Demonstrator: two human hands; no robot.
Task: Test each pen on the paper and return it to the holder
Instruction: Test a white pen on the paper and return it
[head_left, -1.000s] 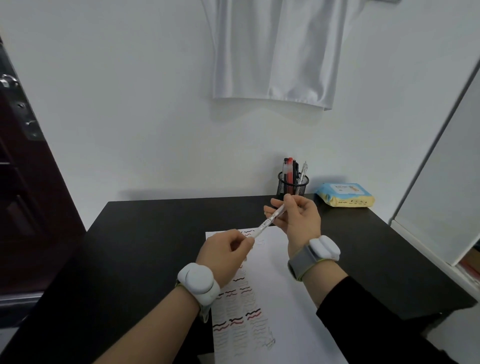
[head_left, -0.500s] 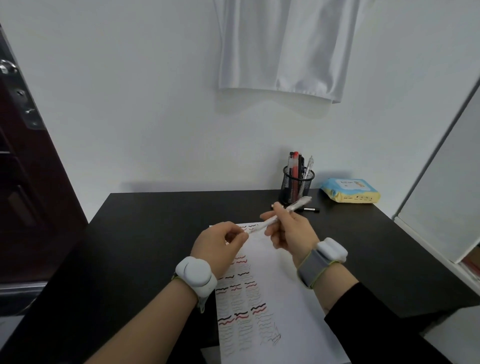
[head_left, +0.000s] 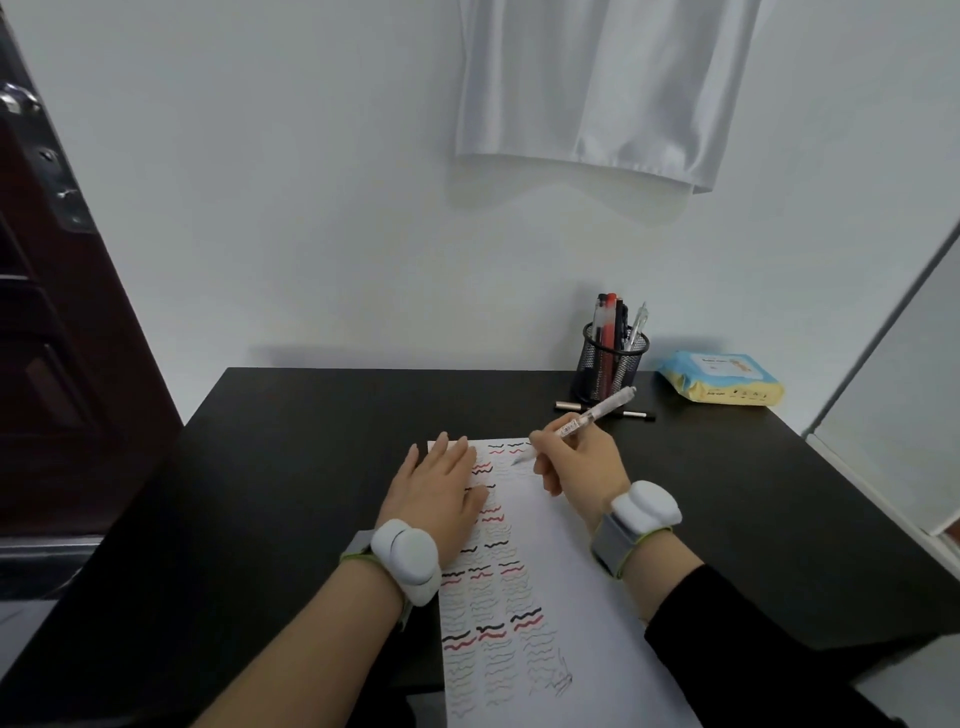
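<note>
A white sheet of paper (head_left: 566, 582) lies on the black desk, its left part covered with rows of black and red wavy lines. My right hand (head_left: 579, 465) grips a clear white pen (head_left: 597, 414), its tip touching the paper near the top edge. My left hand (head_left: 439, 488) lies flat on the paper's upper left corner, fingers spread. A black mesh pen holder (head_left: 613, 366) stands at the back of the desk with several pens in it.
A dark pen (head_left: 636, 414) lies on the black desk (head_left: 291, 467) in front of the holder. A yellow and blue tissue pack (head_left: 722, 383) sits at the back right. A dark door stands at the left, a white panel at the right.
My left hand let go of the pen's end and dropped flat onto the paper. My right hand lowered the pen until its tip met the sheet.
</note>
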